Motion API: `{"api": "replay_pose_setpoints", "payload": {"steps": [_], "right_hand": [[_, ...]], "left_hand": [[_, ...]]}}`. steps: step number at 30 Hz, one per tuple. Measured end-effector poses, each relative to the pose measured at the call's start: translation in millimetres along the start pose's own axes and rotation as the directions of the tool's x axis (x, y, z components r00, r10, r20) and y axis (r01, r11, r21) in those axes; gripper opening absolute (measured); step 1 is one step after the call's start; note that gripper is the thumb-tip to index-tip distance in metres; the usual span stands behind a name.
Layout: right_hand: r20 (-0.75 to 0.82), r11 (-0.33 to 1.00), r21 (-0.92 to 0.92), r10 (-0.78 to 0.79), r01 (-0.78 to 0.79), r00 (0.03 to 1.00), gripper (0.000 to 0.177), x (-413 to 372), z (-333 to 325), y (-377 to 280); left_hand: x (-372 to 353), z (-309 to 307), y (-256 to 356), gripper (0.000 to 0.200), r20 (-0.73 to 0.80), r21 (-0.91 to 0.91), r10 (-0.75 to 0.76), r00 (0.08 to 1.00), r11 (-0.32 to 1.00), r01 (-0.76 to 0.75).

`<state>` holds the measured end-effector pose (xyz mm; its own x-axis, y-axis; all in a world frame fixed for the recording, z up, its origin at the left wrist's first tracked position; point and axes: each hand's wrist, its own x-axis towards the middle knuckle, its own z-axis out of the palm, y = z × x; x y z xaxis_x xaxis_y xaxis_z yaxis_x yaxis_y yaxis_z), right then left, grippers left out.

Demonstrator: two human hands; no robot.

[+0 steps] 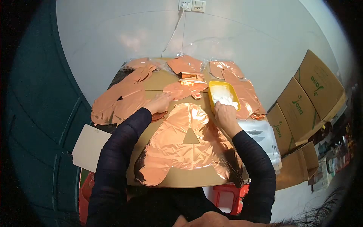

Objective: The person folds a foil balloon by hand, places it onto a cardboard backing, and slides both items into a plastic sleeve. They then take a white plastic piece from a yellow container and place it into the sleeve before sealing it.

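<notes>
A flat rose-gold foil balloon shaped like the letter A [181,151] lies in front of me on cardboard, with a triangular hole in its middle. My left hand [160,103] rests palm down, fingers stretched out, at the edge of a smaller foil piece [181,90] beyond the A. My right hand [225,114] reaches into the front of a yellow tray [210,99] that holds white items [222,94], too small to tell apart. Its fingers are pinched together at the white contents; what they grip is hidden.
More flat foil balloons lie at the left [123,94] and right [245,96]. Clear-wrapped foil packs [185,64] line the back. A printed plastic packet [259,134] sits on the right. Cardboard boxes [298,106] stand beside the table; a red stool [236,196] is below.
</notes>
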<state>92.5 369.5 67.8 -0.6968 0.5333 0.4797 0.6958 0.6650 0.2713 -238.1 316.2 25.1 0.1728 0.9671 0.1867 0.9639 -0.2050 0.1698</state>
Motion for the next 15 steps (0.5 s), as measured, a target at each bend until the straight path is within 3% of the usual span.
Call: {"api": "replay_pose_setpoints", "payload": {"steps": [2,3,5,6,8,9,11,12,15], "right_hand": [[0.005,0.994,-0.096,-0.047,0.047,0.999,0.007,0.7,-2.4,0.1],[0.007,0.987,-0.144,-0.071,0.072,0.997,0.006,3.1,-8.6,-0.8],[0.039,0.993,-0.111,-0.038,0.042,0.998,0.005,11.1,-21.9,-9.7],[0.060,0.995,-0.094,-0.022,0.027,0.998,0.005,15.9,-27.1,-17.3],[0.078,0.995,-0.045,-0.083,0.086,0.994,0.005,31.1,-30.6,-35.5],[0.085,0.993,-0.021,-0.112,0.114,0.990,0.005,39.9,-31.0,-43.6],[-0.054,0.954,0.031,-0.296,0.298,0.954,0.007,59.1,-11.0,-54.9],[-0.128,0.920,0.047,-0.380,0.388,0.916,0.007,68.7,2.6,-61.3],[-0.133,0.869,0.159,-0.452,0.469,0.882,0.011,95.5,35.4,-81.0]], "left_hand": [[6.1,-4.0,-5.9,0.043,0.031,-0.163,-0.025,0.999,0.986,0.030],[10.1,-1.2,-10.9,0.040,-0.147,-0.216,-0.027,0.989,0.976,-0.005],[18.9,5.2,-20.4,0.033,-0.481,-0.293,-0.059,0.875,0.951,-0.097],[23.6,-0.6,-22.2,0.029,-0.496,-0.424,-0.198,0.846,0.905,-0.037],[32.3,-16.6,-19.0,0.023,-0.462,-0.665,-0.464,0.755,0.745,0.051],[31.5,-22.6,-11.4,0.023,-0.382,-0.822,-0.592,0.709,0.568,0.031],[29.9,-34.2,2.9,0.026,-0.145,-0.989,-0.771,0.620,0.140,-0.058],[30.7,-30.1,3.1,0.027,-0.116,-0.992,-0.802,0.586,0.068,-0.102],[29.8,-11.9,1.4,0.032,-0.027,-0.972,-0.859,0.511,-0.096,-0.212]]}}
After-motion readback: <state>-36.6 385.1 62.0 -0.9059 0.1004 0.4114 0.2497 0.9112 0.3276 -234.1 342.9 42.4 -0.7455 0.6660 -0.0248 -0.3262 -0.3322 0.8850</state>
